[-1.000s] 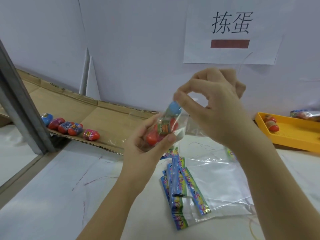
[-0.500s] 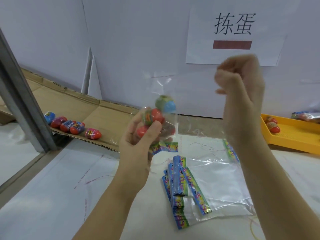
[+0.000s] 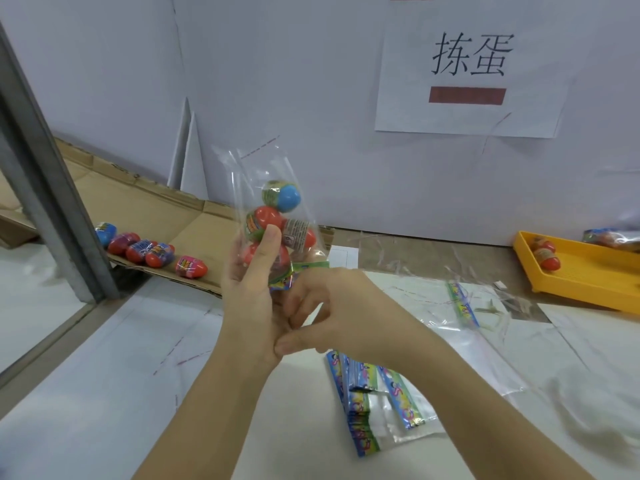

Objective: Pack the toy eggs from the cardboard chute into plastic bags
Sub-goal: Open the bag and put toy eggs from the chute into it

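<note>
head | left hand (image 3: 249,292) grips the filled plastic bag (image 3: 258,164) upright above the table, thumb on a red egg (image 3: 263,218) | right hand (image 3: 332,313) curled at the bag's printed end, grip unclear | five toy eggs (image 3: 159,254) lie on the cardboard chute (image 3: 194,230)

1. Bare left hand (image 3: 247,299): slim fingers, thumb nail cut short and plain.
2. Bare left forearm (image 3: 204,410): uncovered from the wrist down to the bottom edge of view, smooth.
3. Bare right hand (image 3: 332,306): knuckles show as faint ridges, thumb nail short and plain.
4. Bare right forearm (image 3: 467,414): uncovered from the wrist to the lower right edge, slightly blurred near the edge.
</note>
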`<state>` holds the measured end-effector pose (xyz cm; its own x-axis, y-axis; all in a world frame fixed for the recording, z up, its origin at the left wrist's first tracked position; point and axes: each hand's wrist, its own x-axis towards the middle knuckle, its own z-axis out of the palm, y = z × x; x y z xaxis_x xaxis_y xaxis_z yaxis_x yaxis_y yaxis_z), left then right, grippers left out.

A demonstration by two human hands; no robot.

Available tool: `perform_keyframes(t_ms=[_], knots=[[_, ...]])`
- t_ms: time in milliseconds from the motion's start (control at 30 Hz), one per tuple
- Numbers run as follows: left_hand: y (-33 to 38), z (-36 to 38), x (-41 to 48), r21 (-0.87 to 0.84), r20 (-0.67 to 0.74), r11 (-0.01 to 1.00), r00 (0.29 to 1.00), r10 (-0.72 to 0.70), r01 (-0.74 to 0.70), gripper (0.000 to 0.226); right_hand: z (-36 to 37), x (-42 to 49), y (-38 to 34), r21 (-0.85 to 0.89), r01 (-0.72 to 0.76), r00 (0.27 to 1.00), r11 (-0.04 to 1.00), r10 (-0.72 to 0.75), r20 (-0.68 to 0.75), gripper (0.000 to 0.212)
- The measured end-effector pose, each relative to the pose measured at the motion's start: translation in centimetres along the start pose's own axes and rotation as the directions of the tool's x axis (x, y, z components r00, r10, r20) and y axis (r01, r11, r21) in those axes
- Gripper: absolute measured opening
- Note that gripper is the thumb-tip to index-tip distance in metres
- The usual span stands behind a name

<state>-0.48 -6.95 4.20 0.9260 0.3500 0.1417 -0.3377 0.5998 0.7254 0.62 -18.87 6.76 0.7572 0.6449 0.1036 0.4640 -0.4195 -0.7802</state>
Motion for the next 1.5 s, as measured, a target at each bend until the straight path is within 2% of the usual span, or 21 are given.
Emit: perform_keyframes(t_ms=[100,233,367,433,500,533,600,667,733,767,800,867,933,967,1033,1100,1167,1200,1300,1433,1500], knots=[[0.1,-0.1,0.1,-0.029,0.018,1.000,1.000,-0.002,0.002,0.036,-0.2,-0.1,-0.1,0.031,-0.003,1.000,1.000,0.002,0.014,0.010],[0.2,-0.1,0.4,-0.056,-0.005,0.998,1.000,0.020,-0.020,0.031,-2.7,-0.4,0.9,-0.079,-0.072,0.997,0.994,0.072,-0.002,0.015],[0.3,-0.3,0.7,-0.062,-0.025,0.997,0.999,0.041,-0.042,0.031,-5.4,-0.3,3.6,-0.183,-0.140,0.949,0.973,0.078,-0.307,0.013],[0.2,-0.2,0.7,-0.036,-0.041,0.998,0.998,0.041,-0.043,0.034,-6.2,-0.2,5.4,-0.341,-0.235,0.909,0.910,0.082,-0.408,0.009],[0.0,-0.1,0.6,-0.012,-0.057,0.999,0.998,0.042,-0.042,0.041,-7.3,-0.7,6.5,-0.526,-0.401,0.915,0.750,0.301,-0.268,0.037],[-0.1,-0.1,0.6,0.000,-0.059,0.999,0.997,0.045,-0.045,0.044,-8.0,-1.2,6.8,-0.519,-0.426,0.897,0.741,0.419,-0.138,0.051],[-0.1,0.1,0.5,0.018,-0.062,0.999,0.997,0.050,-0.049,0.054,-9.5,-2.1,6.8,-0.285,-0.424,0.892,0.859,0.450,0.030,0.067],[-0.2,0.2,0.4,0.026,-0.060,0.999,0.997,0.049,-0.047,0.062,-10.8,-2.8,7.2,-0.177,-0.416,0.903,0.892,0.381,-0.198,0.066],[-0.3,0.3,0.3,0.030,-0.057,0.998,0.997,0.048,-0.046,0.064,-11.4,-2.6,8.1,-0.335,-0.554,0.723,0.762,0.241,-0.648,0.039],[-0.3,0.3,0.1,0.033,-0.053,0.998,0.997,0.047,-0.046,0.065,-11.4,-2.3,8.7,-0.292,-0.553,0.640,0.780,0.173,-0.749,0.030],[-0.3,0.4,0.1,0.037,-0.048,0.998,0.998,0.049,-0.047,0.065,-11.4,-2.2,9.0,-0.193,-0.474,0.632,0.859,0.178,-0.755,0.032],[-0.4,0.5,0.0,0.036,-0.041,0.998,0.998,0.047,-0.046,0.066,-11.3,-2.1,9.3,0.018,-0.336,0.791,0.942,0.293,-0.537,0.062],[-0.3,0.4,0.0,0.034,-0.041,0.999,0.998,0.044,-0.043,0.067,-11.1,-2.2,9.4,-0.020,-0.341,0.893,0.940,0.317,-0.320,0.095],[-0.2,0.4,0.0,0.036,-0.036,0.998,0.998,0.044,-0.043,0.067,-11.1,-2.1,9.3,-0.086,-0.353,0.893,0.932,0.308,-0.328,0.099],[-0.2,0.5,-0.1,0.058,-0.002,0.997,0.999,0.052,-0.052,0.063,-10.9,-1.9,8.3,-0.067,-0.295,0.839,0.953,0.224,-0.496,0.092],[-0.4,0.6,-0.3,0.080,0.050,0.995,0.997,0.051,-0.055,0.055,-10.3,-1.5,6.1,0.209,-0.069,0.769,0.976,0.185,-0.612,0.072],[-0.6,0.8,-0.6,0.077,0.121,0.997,0.992,0.021,-0.031,0.049,-9.2,-1.2,3.4,0.494,0.123,0.826,0.861,0.187,-0.532,0.067],[-0.8,0.8,-0.7,0.082,0.173,0.997,0.985,0.000,-0.014,0.047,-8.5,-1.1,2.4,0.561,0.135,0.878,0.817,0.163,-0.449,0.071],[-1.2,1.0,-1.0,0.120,0.321,0.992,0.945,-0.066,0.028,0.047,-6.6,-0.8,0.2,0.548,0.112,0.954,0.829,0.065,-0.293,0.076],[-1.1,0.9,-1.2,0.220,0.424,0.975,0.904,-0.062,-0.036,0.040,-5.7,-0.5,-0.2,0.562,0.269,0.891,0.782,0.019,-0.454,0.018],[-0.7,0.9,-1.3,0.280,0.458,0.956,0.888,-0.049,-0.092,0.042,-5.8,-0.4,0.1,0.514,0.288,0.857,0.808,0.022,-0.515,0.006]])
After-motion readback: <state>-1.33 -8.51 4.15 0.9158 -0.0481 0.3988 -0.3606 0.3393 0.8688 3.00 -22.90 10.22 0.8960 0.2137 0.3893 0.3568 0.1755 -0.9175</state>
